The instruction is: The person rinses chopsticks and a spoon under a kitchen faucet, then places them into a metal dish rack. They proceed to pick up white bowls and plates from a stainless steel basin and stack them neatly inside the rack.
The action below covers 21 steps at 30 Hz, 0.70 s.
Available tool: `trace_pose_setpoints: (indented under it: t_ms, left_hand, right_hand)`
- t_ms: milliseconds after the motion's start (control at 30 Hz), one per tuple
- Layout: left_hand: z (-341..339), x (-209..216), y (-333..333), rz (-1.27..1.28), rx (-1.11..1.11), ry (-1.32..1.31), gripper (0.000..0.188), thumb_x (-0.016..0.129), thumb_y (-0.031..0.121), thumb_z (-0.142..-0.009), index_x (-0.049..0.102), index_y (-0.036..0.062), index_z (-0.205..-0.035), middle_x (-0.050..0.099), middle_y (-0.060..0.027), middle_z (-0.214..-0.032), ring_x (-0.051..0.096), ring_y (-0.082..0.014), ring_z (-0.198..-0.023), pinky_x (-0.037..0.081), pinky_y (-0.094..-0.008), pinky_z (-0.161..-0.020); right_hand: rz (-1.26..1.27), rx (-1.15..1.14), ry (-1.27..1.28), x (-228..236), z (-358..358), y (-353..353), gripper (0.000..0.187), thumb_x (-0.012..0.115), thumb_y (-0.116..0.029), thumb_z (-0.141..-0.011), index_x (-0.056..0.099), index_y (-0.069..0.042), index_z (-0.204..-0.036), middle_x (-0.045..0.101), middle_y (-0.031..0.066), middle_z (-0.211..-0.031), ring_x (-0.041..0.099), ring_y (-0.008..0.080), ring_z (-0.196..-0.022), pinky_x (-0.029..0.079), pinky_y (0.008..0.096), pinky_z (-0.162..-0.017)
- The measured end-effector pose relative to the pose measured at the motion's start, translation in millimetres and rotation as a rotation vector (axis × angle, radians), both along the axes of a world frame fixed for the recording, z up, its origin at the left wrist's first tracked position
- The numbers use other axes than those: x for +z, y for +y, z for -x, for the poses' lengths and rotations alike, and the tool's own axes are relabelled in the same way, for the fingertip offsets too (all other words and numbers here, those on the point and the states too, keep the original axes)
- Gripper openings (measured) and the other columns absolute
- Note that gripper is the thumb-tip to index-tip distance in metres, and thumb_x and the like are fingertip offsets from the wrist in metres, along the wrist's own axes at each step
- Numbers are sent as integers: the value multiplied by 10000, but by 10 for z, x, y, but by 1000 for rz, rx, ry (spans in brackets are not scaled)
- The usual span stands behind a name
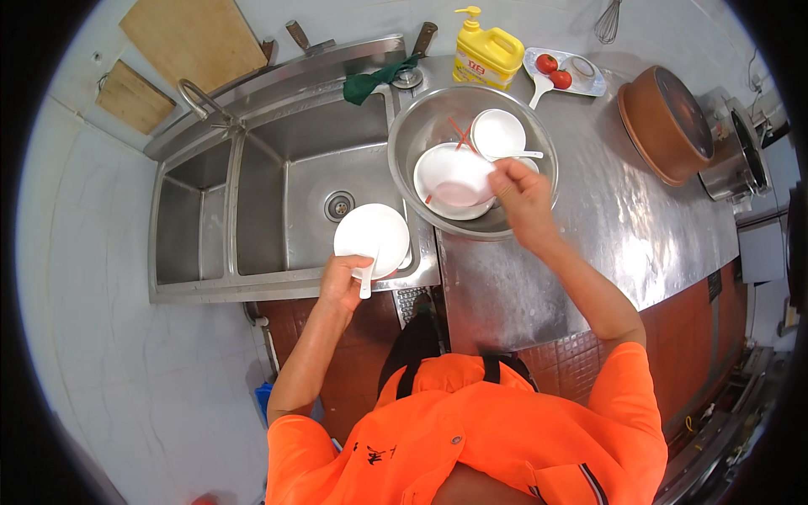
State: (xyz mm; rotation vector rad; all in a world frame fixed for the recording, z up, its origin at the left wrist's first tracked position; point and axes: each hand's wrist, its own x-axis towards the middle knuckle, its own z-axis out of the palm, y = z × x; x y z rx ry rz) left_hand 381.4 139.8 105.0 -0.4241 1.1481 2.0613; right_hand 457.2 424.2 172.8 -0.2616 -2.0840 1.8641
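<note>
My left hand (340,282) is closed on the rim of a white dish (369,231), with a white soup spoon (366,282) lying in it, handle toward me. Both are over the front right corner of the sink (311,160). To the right, my right hand (526,206) pinches the edge of a white bowl (450,168), smeared by motion, above a large metal basin (544,126). Inside the basin are more white dishes, a small white bowl (498,132), another white spoon (523,154) and red chopsticks (459,130).
Behind the basin stand a yellow pump jug (488,52) and a tray (593,82) with two tomatoes. A green cloth (370,82) hangs over the sink's back edge. An orange-brown pot (661,126) sits at the right of the steel counter (606,219). Cutting boards (194,38) lean at the back left.
</note>
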Motion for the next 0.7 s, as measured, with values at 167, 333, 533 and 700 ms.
trace_pose_setpoints:
  t_ms: [167,333,533,700]
  left_hand:
    - [-36,-114,12,28,-53,-80,504,527,85,-790,433,-49,-1267,562,-233,-1158,601,-385,-1011,549,-545,-814]
    - [-182,155,171,-169,-47,-35,510,417,362,-923,454,6,-1286,583,-162,-1184,615,-316,-1014,559,-490,-791]
    - [-223,-16,84,-200,-22,-65,483,554,277,-876,467,-3,-1260,591,-152,-1151,612,-285,-1009,542,-415,-808]
    - [-238,-127,5,-87,-94,43,480,663,-2,-749,505,-25,-1201,611,-141,-1073,626,-243,-948,516,-369,-827]
  right_hand:
    - [-786,354,654,153,52,-439,193,628,-20,-721,563,1,-902,581,113,-861,601,274,-783,504,335,-669]
    - [-959,452,929,-51,81,-704,239,613,-82,-622,526,4,-828,529,116,-853,576,279,-763,506,369,-665]
    - [-1018,537,893,-184,57,-772,203,586,-93,-638,511,13,-795,517,121,-850,560,273,-797,483,360,-720]
    - [-1005,631,795,-337,32,-819,225,624,-51,-690,551,18,-891,555,145,-954,580,298,-895,482,430,-842]
